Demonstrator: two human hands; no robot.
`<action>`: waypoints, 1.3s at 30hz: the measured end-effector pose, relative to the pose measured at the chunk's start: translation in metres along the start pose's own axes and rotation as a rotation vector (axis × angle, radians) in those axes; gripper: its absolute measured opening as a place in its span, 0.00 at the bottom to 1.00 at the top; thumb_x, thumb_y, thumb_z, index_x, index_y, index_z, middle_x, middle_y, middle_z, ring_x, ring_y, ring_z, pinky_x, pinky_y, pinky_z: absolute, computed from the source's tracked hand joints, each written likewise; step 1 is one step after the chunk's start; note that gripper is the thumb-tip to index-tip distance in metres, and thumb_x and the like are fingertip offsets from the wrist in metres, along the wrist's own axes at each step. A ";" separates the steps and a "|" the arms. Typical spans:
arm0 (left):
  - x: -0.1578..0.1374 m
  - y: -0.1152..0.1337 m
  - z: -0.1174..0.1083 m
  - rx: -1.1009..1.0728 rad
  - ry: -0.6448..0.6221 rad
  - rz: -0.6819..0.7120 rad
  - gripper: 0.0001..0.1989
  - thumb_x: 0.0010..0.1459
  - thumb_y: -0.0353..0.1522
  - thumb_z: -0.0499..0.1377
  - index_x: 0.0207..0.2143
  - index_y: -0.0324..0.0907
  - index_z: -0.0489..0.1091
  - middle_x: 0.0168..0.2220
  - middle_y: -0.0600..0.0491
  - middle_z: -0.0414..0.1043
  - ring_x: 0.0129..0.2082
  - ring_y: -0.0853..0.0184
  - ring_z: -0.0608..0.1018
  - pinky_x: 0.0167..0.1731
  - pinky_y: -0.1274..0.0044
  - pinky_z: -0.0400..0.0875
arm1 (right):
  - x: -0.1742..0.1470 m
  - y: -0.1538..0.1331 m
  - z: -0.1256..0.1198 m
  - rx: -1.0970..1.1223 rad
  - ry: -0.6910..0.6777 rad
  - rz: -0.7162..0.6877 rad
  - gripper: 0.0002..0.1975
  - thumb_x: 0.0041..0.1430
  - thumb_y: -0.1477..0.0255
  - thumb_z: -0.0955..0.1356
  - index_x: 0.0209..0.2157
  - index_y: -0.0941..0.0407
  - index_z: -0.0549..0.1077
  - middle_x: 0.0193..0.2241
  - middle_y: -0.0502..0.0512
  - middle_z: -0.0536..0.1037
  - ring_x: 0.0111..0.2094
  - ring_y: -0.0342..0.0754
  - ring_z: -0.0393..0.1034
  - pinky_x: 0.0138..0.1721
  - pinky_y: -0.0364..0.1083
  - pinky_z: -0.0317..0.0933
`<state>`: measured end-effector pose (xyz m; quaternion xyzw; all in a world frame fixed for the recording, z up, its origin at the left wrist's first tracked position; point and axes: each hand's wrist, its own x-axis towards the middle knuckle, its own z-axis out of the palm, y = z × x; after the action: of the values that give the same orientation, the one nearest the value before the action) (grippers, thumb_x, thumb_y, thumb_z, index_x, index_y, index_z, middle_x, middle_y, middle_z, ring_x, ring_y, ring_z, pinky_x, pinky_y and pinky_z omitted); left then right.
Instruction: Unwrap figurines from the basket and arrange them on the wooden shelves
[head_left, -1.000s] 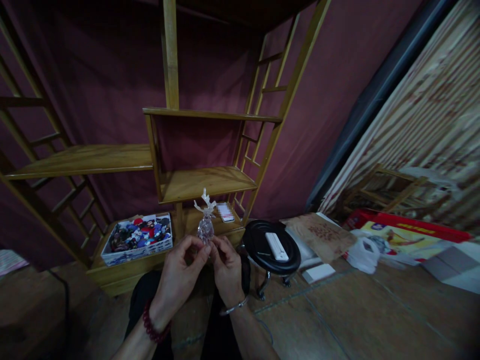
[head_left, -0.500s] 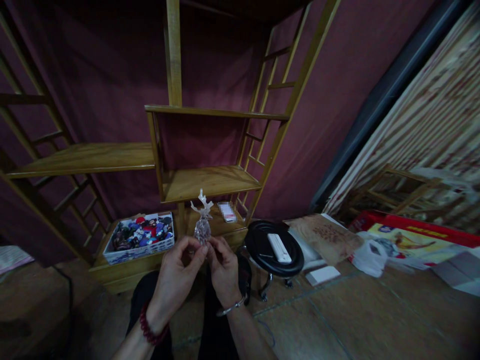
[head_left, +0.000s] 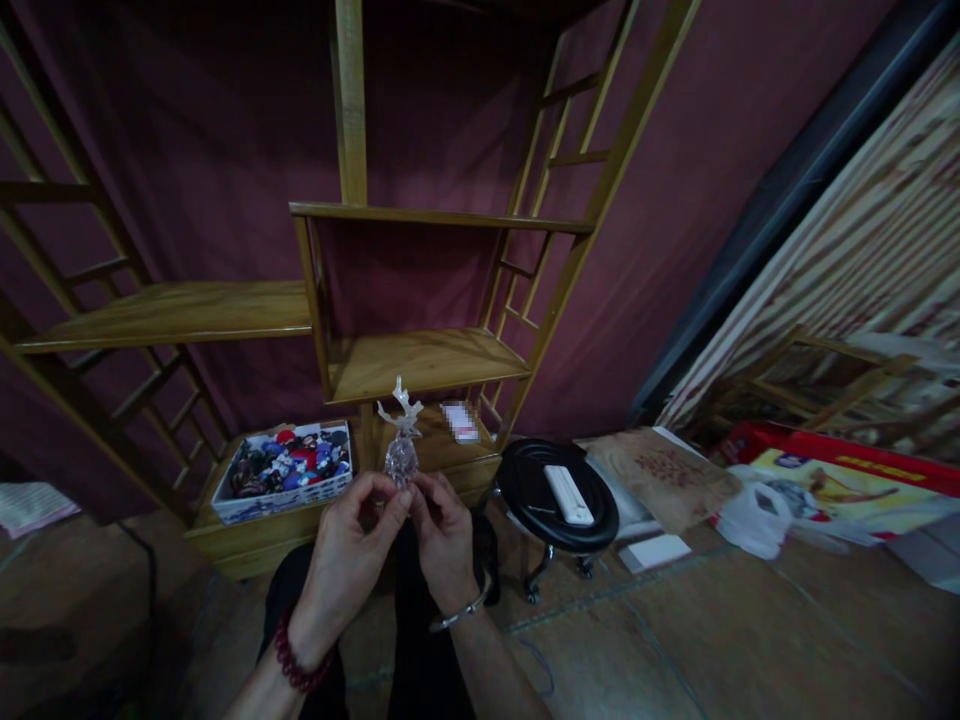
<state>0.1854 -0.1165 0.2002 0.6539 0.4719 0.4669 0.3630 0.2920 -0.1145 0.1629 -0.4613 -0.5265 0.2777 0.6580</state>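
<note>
"What's low down on the wooden shelf point(head_left: 427, 362)?"

"A patterned box point(head_left: 291, 501) of small colourful figures point(head_left: 289, 463), with 1 phone point(head_left: 460, 423) lying to its right."

"And the black stool point(head_left: 523, 490)?"

"1 long white case point(head_left: 568, 495) lies on top of it."

"What's to the right of the stool?"

"A brown sheet point(head_left: 671, 475), a flat white box point(head_left: 655, 553), 1 plastic bag point(head_left: 756, 515) and a red-and-yellow carton point(head_left: 840, 487) near the striped curtain point(head_left: 885, 210)."

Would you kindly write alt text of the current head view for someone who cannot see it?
A person's left hand and right hand hold a clear, antlered figurine before a wooden shelf. A box of small colourful items sits at left; a black stool bearing a white object stands at right.
</note>
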 end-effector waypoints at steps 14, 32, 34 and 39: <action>0.004 -0.003 -0.001 0.010 0.023 0.017 0.10 0.50 0.39 0.55 0.26 0.41 0.65 0.24 0.56 0.67 0.25 0.73 0.69 0.27 0.82 0.65 | 0.002 0.000 0.002 0.015 0.019 -0.017 0.05 0.52 0.73 0.65 0.31 0.56 0.74 0.26 0.50 0.70 0.29 0.43 0.65 0.31 0.42 0.60; 0.012 0.004 0.010 0.058 -0.027 0.063 0.09 0.51 0.38 0.55 0.26 0.41 0.64 0.24 0.57 0.66 0.26 0.73 0.69 0.28 0.81 0.65 | 0.008 -0.001 -0.010 -0.018 0.067 -0.040 0.05 0.52 0.73 0.65 0.31 0.56 0.74 0.26 0.51 0.70 0.30 0.43 0.65 0.31 0.42 0.60; 0.013 0.007 0.011 0.055 -0.043 0.069 0.09 0.51 0.38 0.54 0.26 0.41 0.65 0.25 0.56 0.67 0.26 0.73 0.69 0.28 0.81 0.65 | 0.010 -0.004 -0.014 -0.035 0.068 -0.042 0.06 0.53 0.73 0.65 0.30 0.55 0.74 0.25 0.50 0.69 0.29 0.43 0.65 0.31 0.42 0.60; 0.015 0.020 0.011 0.062 -0.095 0.119 0.08 0.52 0.37 0.54 0.27 0.41 0.65 0.28 0.55 0.69 0.29 0.72 0.71 0.31 0.80 0.66 | 0.017 -0.013 -0.022 -0.059 0.043 -0.085 0.07 0.54 0.72 0.64 0.31 0.54 0.75 0.26 0.51 0.68 0.30 0.43 0.64 0.31 0.42 0.59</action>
<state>0.2033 -0.1083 0.2189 0.7131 0.4287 0.4413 0.3360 0.3163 -0.1123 0.1821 -0.4636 -0.5392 0.2241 0.6664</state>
